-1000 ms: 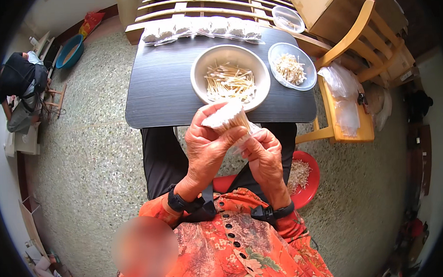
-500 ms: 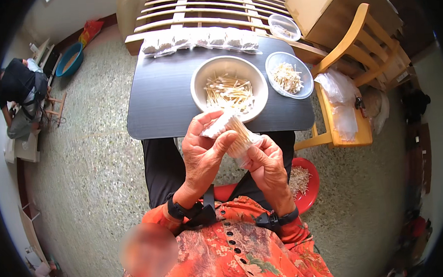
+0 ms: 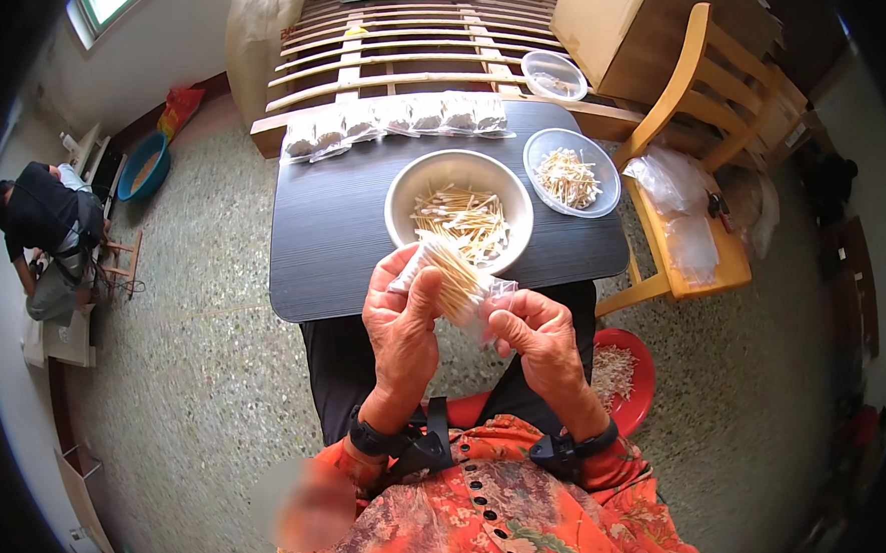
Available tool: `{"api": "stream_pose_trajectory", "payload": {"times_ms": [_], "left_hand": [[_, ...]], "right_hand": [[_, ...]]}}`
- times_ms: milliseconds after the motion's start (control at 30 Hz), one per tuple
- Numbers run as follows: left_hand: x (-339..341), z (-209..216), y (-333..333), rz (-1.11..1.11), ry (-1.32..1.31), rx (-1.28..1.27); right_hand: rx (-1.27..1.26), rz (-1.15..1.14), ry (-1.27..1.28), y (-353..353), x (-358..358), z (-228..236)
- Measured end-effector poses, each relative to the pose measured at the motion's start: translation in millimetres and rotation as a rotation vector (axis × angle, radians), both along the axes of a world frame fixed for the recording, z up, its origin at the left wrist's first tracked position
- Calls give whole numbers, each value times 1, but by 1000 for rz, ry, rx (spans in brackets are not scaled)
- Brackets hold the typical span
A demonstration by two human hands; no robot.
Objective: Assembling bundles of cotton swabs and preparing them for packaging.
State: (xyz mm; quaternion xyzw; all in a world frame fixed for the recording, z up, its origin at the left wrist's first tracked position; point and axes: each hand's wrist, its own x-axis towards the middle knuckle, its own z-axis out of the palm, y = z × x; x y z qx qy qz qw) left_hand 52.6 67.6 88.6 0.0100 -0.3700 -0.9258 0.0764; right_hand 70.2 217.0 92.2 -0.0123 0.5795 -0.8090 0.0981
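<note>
A thick bundle of cotton swabs [image 3: 453, 282] is gripped by my left hand [image 3: 402, 329], its thumb pressed across the wooden sticks and its fingers behind the white tips. My right hand [image 3: 544, 341] pinches a clear plastic bag [image 3: 502, 291] whose film surrounds the bundle's right end. Just beyond my hands, a pale round bowl [image 3: 395, 201] holds many loose swabs on the dark table [image 3: 331, 242]. To its right stands a translucent plastic bowl [image 3: 605, 163] with more swabs. The fingertips behind the bundle are partly hidden.
A row of filled clear bags [image 3: 395, 117] lines the table's far edge. On the right, a wooden chair [image 3: 708, 271] carries plastic bags [image 3: 674, 184]. A red basin [image 3: 641, 386] with white pieces sits on the floor. Another person [image 3: 44, 212] works at far left.
My right hand has shifted slightly right and down, and more of the bag shows between its fingers and the swabs. The whole view has tilted up a little.
</note>
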Motion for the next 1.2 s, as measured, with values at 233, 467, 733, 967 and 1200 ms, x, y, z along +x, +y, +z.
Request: {"api": "stream_pose_trajectory", "payload": {"times_ms": [233, 467, 733, 967, 1200], "left_hand": [[1, -7, -5, -60, 2, -80], [2, -3, -12, -60, 18, -223], [28, -42, -67, -505, -182, -639], [39, -88, -129, -701, -527, -945], [27, -97, -133, -581, -532, -708]], "right_hand": [[185, 47, 91, 2, -6, 13], [201, 74, 76, 14, -23, 26], [158, -51, 11, 46, -71, 40], [28, -214, -47, 82, -164, 40], [71, -407, -141, 98, -273, 16]]}}
